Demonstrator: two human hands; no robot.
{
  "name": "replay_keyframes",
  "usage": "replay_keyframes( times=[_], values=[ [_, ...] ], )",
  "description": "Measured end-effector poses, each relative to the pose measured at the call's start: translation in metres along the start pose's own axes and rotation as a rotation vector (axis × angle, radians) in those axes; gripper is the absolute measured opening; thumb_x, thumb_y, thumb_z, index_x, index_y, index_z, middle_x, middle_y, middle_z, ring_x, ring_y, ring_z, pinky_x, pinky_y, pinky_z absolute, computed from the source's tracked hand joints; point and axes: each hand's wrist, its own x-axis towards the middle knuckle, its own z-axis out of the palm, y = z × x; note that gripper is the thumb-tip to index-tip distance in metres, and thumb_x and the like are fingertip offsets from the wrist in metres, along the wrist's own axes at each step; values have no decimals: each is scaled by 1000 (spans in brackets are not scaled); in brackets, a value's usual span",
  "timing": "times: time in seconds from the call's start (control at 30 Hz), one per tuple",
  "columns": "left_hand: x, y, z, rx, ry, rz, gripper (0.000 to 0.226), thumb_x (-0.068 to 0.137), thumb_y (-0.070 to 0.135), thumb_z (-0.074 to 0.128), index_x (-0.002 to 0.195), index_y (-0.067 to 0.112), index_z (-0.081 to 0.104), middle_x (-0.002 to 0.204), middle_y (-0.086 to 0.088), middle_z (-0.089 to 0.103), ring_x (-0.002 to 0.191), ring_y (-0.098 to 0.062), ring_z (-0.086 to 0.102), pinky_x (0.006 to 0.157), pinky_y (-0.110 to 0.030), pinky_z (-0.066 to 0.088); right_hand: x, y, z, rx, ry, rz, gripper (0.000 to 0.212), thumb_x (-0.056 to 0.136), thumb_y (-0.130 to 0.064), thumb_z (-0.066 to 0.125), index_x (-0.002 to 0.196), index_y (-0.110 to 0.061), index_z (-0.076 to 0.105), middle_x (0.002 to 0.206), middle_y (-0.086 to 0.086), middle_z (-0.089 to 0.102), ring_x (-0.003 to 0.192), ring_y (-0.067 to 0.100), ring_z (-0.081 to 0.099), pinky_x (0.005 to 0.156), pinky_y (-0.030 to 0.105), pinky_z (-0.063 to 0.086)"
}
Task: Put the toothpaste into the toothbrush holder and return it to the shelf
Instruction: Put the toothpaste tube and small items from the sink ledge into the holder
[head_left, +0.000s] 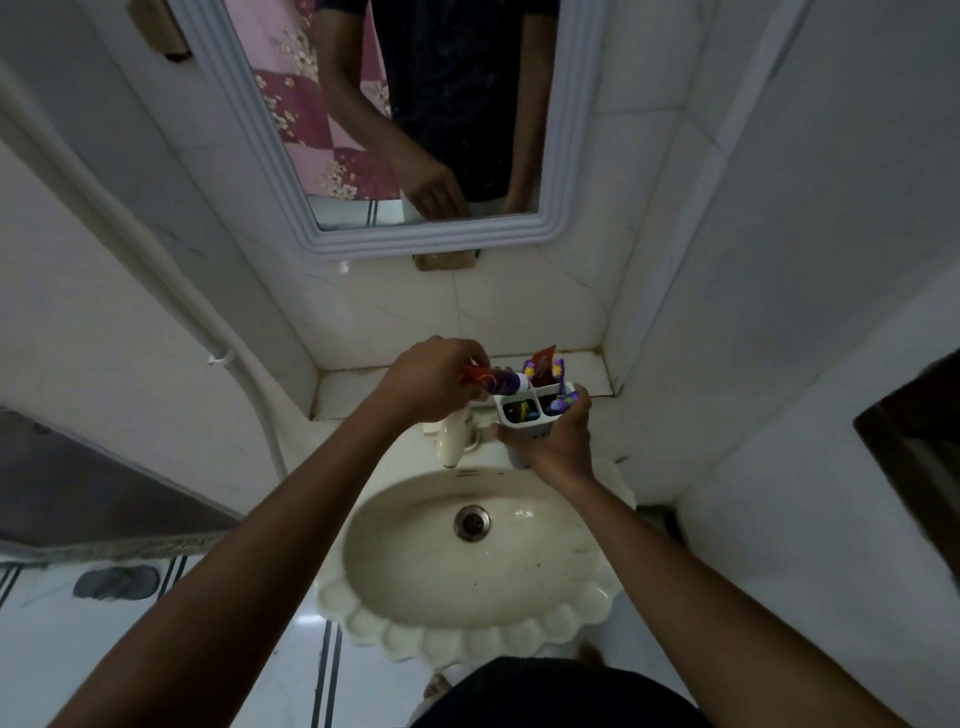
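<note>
My left hand (434, 382) grips a red and purple toothpaste tube (136, 383) lying sideways, its white cap pointing right at the holder's rim. The white toothbrush holder (524, 423) has several compartments and is held up above the back of the sink by my right hand (563, 441), fingers wrapped round its lower body. Another red and purple tube (543, 366) stands in its far compartment, and dark items fill the near ones. The tiled shelf (358, 387) runs along the wall just behind both hands.
A cream scalloped sink (415, 561) with a metal drain (471, 522) lies below the hands, its cream tap (452, 441) under my left hand. A framed mirror (311, 171) hangs above the shelf. A white pipe (228, 358) runs down the left wall.
</note>
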Motion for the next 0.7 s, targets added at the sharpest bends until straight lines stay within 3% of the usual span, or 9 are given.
replay_keyframes(
  times=[0.23, 0.37, 0.6, 0.7],
  values=[
    [14, 25, 14, 77, 37, 49, 22, 97, 31, 73, 117, 25, 75, 107, 0, 79, 97, -25, 73, 80, -42, 61, -2, -1, -3, 0, -20, -17, 138, 45, -69, 105, 153, -37, 25, 144, -3, 61, 131, 28, 66, 107, 51, 62],
    [16, 29, 22, -69, 88, 15, 14, 98, 22, 71, 107, 26, 79, 105, 7, 82, 93, -17, 75, 79, -35, 60, -5, 2, -2, -24, -18, 7, 141, 44, -73, 103, 153, -33, 24, 138, -5, 59, 130, 30, 63, 107, 53, 60],
    [2, 13, 30, -240, 185, 4, 10, 98, 25, 70, 102, 25, 79, 96, 11, 81, 88, -9, 76, 83, -41, 64, -11, 12, -3, -53, 29, -4, 143, 42, -73, 103, 155, -37, 22, 147, -2, 62, 134, 31, 64, 106, 56, 61],
    [-8, 6, 32, -338, 278, -61, 13, 102, 28, 70, 108, 20, 80, 101, 9, 81, 91, -9, 75, 87, -39, 63, -11, 14, -5, -60, 65, -17, 136, 43, -69, 103, 153, -36, 30, 139, -5, 67, 126, 28, 70, 100, 52, 64]
  ],
)
